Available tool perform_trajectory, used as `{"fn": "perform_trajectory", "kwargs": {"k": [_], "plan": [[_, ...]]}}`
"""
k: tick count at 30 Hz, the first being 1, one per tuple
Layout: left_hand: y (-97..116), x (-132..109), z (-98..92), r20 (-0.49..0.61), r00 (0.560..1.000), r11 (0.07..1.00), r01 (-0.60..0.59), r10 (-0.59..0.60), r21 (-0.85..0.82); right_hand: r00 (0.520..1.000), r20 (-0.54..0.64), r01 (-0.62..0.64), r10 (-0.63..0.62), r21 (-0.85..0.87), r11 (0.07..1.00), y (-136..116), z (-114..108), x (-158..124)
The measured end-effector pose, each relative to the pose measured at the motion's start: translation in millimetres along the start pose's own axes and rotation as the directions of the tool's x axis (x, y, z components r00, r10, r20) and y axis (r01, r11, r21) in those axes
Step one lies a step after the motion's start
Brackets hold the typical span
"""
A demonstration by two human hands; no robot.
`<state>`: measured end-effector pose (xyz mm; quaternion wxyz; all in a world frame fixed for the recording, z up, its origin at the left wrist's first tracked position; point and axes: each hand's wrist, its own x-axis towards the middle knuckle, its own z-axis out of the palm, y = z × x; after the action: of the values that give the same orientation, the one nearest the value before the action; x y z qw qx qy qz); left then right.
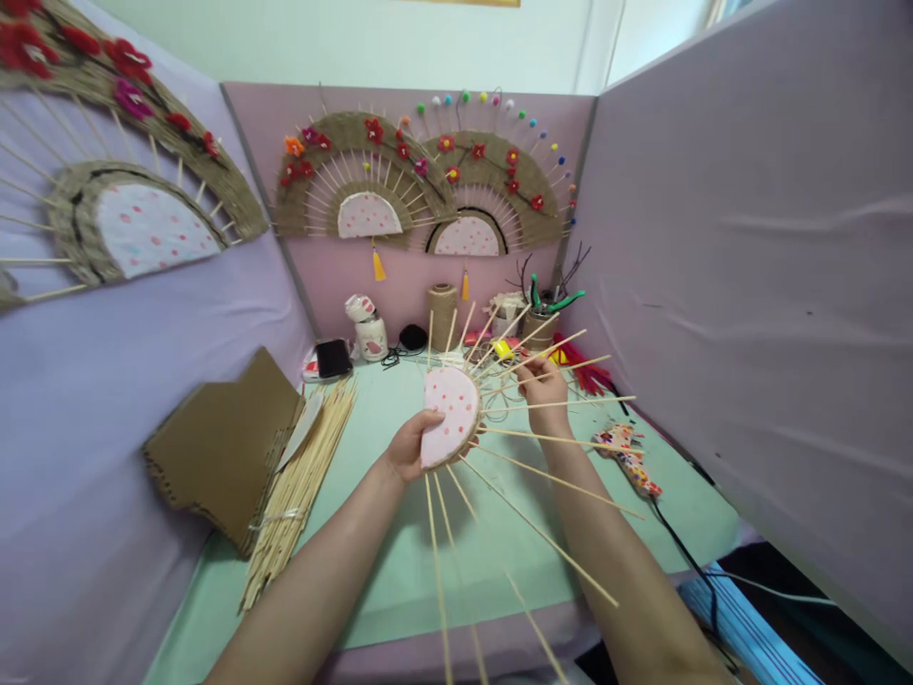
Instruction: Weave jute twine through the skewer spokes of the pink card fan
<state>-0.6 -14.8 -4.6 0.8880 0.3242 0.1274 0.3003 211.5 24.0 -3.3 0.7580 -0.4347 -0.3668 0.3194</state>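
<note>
1. The pale green table (385,590) is the largest thing in front of me, with lilac cloth partitions (742,285) around it.
2. Half-round brown fans with red flowers (342,133) hang on the partitions.
3. Held up over the middle of the table is a half-round piece faced in white fabric with reddish dots (456,400), long pale wooden sticks raying out from its curved edge. I'd judge it light, with a soft face and stiff sticks that could easily snap or be knocked askew. The solid half-disc looks the safest hold, rather than any stick.
4. An angular sheet of brown cardboard (221,447) stands at the left, beside a tied bundle of pale sticks (306,504).
5. The left hand (412,445) grips the piece near its straight edge, thumb pressed on the fabric, other fingers behind.
6. The right hand (543,382) is among the sticks, fingers drawn into a pinch, seemingly on thin tan twine, though it is too fine to be sure.
7. A flower-patterned glue gun (644,476) lies at the right, its black cord trailing away.
8. A brown twine spool (437,309) stands at the back.
9. I can read no brand, label or writing anywhere.
</note>
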Motion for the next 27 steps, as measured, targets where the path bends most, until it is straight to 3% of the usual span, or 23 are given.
{"fn": "perform_trajectory", "kwargs": {"k": [7,11,18,27], "plan": [[-2,-7,-16.4,0.046,0.999,0.998,-0.003,0.006,-0.059,0.999,-0.001,0.035,-0.035,-0.002,0.999,25,24,-8],[-5,-8,-20.4,0.051,0.999,0.998,-0.006,0.009,-0.062,0.997,-0.057,0.058,-0.058,0.000,0.998,32,22,-14],[-14,-8,-21.5,0.118,0.993,0.996,-0.006,0.016,-0.085,0.990,-0.104,0.107,-0.100,0.064,0.992,18,14,-23],[-20,-8,-19.1,0.050,0.995,0.992,-0.078,0.084,-0.103,0.991,-0.093,0.105,-0.093,0.133,0.986,21,5,-11]]}}
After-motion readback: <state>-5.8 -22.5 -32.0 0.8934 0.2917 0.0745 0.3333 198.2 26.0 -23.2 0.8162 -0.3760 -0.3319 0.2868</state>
